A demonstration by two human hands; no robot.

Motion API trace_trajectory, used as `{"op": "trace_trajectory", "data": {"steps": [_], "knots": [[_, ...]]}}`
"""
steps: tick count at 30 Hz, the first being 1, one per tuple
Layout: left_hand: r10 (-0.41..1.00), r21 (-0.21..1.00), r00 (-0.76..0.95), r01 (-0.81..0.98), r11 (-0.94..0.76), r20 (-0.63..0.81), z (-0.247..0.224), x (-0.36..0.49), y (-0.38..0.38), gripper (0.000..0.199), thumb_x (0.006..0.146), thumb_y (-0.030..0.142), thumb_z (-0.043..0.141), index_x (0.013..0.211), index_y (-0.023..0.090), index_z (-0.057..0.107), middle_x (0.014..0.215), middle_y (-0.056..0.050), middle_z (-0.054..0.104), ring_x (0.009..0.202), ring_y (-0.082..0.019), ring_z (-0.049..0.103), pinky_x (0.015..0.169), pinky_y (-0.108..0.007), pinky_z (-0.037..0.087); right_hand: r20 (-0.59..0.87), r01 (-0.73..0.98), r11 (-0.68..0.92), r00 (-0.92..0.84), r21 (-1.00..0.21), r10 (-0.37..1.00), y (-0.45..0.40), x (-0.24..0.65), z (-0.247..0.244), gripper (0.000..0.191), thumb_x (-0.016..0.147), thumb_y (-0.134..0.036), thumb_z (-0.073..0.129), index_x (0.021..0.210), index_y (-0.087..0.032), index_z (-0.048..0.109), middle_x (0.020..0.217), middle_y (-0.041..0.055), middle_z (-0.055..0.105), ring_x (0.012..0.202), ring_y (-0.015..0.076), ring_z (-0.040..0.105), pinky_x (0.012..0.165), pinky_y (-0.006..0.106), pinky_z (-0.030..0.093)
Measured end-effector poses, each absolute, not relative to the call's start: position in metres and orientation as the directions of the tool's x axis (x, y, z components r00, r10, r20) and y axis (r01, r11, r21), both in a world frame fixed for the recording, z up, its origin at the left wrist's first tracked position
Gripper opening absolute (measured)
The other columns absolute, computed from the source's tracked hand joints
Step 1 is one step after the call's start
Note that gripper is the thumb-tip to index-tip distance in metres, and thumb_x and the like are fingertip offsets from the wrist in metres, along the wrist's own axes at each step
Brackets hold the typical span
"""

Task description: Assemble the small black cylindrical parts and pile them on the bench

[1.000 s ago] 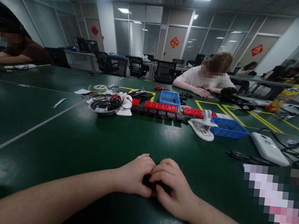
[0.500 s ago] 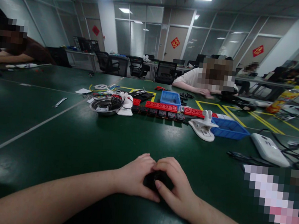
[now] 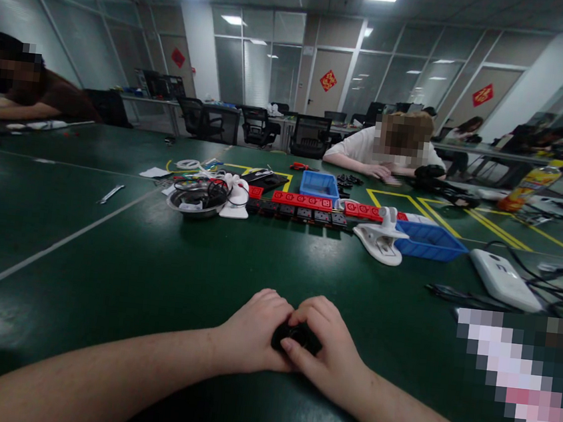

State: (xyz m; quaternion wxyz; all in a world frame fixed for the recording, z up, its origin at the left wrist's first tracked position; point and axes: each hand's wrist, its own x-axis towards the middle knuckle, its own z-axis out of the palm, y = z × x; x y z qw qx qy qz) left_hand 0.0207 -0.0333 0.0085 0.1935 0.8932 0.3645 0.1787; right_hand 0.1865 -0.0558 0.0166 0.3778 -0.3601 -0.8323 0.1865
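So both hands are curled together low on the green worktop (image 3: 106, 253), left hand (image 3: 253, 332) and right hand (image 3: 329, 354) fingers closed around a small black part (image 3: 295, 337) pinched between them, resting right on the surface. Can't tell what the part actually is, it's mostly covered. Further back there's a metal bowl (image 3: 196, 203) with cables, a row of red and black power strips (image 3: 307, 207), two blue bins (image 3: 426, 241), a white clamp (image 3: 382, 238), and another person (image 3: 393, 152) seated across the worktop.
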Motion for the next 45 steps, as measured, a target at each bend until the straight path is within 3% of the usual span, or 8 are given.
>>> {"op": "trace_trajectory", "data": {"steps": [3,16,21,24,31,34,40,45], "knots": [[0.695,0.497,0.699,0.55,-0.671,0.165,0.008,0.02,-0.03,0.03,0.061,0.037,0.067,0.071,0.018,0.046,0.072,0.002,0.054,0.075,-0.018,0.054,0.091,-0.039,0.035,0.497,0.443,0.683,-0.472,-0.581,0.728,-0.055,0.186,0.018,0.004,0.075,-0.02,0.054,0.079,-0.019,0.053,0.078,0.0038,0.055,0.076,0.0188,0.05,0.069,0.036,0.041],[0.578,0.549,0.802,0.419,-0.724,0.149,0.012,0.018,-0.024,0.024,0.059,0.022,0.069,0.064,0.018,0.046,0.067,0.005,0.048,0.072,-0.014,0.051,0.087,-0.031,0.035,0.548,0.241,0.782,-0.597,-0.575,0.586,-0.057,0.189,0.028,0.026,0.071,-0.005,0.037,0.075,-0.021,0.058,0.079,0.0003,0.064,0.077,0.017,0.052,0.075,0.037,0.04],[0.568,0.523,0.811,0.427,-0.738,0.14,0.01,0.017,-0.023,0.027,0.063,0.035,0.07,0.073,0.019,0.05,0.075,0.003,0.053,0.078,-0.017,0.052,0.087,-0.034,0.035,0.591,0.189,0.801,-0.583,-0.567,0.557,-0.057,0.191,0.026,0.031,0.074,-0.007,0.038,0.09,-0.022,0.059,0.09,0.0025,0.064,0.084,0.0182,0.053,0.079,0.038,0.04],[0.591,0.542,0.796,0.44,-0.716,0.133,0.009,0.016,-0.023,0.042,0.064,0.05,0.067,0.087,0.019,0.052,0.087,-0.002,0.057,0.085,-0.021,0.053,0.088,-0.038,0.035,0.583,0.218,0.772,-0.543,-0.597,0.604,-0.057,0.192,0.024,0.029,0.076,-0.012,0.041,0.099,-0.022,0.056,0.094,0.0046,0.06,0.088,0.0202,0.051,0.079,0.039,0.04],[0.647,0.516,0.743,0.491,-0.702,0.172,0.008,0.017,-0.028,0.065,0.057,0.062,0.066,0.1,0.016,0.051,0.089,-0.006,0.056,0.083,-0.024,0.052,0.08,-0.038,0.04,0.497,0.395,0.653,-0.43,-0.646,0.753,-0.056,0.19,0.016,0.015,0.079,-0.028,0.051,0.091,-0.019,0.051,0.086,0.0051,0.054,0.081,0.0202,0.049,0.073,0.036,0.041],[0.7,0.488,0.69,0.555,-0.674,0.182,0.007,0.018,-0.028,0.061,0.052,0.063,0.069,0.087,0.016,0.052,0.08,-0.003,0.054,0.075,-0.022,0.051,0.074,-0.037,0.041,0.468,0.443,0.625,-0.419,-0.643,0.778,-0.055,0.188,0.014,0.017,0.078,-0.033,0.053,0.087,-0.018,0.05,0.082,0.0044,0.052,0.077,0.0196,0.048,0.069,0.035,0.04],[0.723,0.525,0.668,0.557,-0.643,0.176,0.006,0.02,-0.028,0.045,0.054,0.05,0.074,0.074,0.018,0.049,0.073,0.002,0.053,0.076,-0.018,0.054,0.095,-0.042,0.031,0.447,0.469,0.63,-0.449,-0.619,0.774,-0.053,0.188,0.015,0.013,0.078,-0.031,0.053,0.076,-0.018,0.05,0.074,0.0032,0.052,0.073,0.0186,0.047,0.066,0.033,0.039],[0.69,0.551,0.71,0.522,-0.651,0.143,0.007,0.02,-0.028,0.036,0.057,0.039,0.073,0.072,0.018,0.048,0.072,0.004,0.053,0.076,-0.016,0.054,0.096,-0.04,0.031,0.478,0.414,0.678,-0.491,-0.607,0.728,-0.054,0.188,0.019,0.005,0.077,-0.023,0.051,0.077,-0.019,0.053,0.073,0.0027,0.055,0.073,0.0182,0.048,0.069,0.034,0.038]]}}
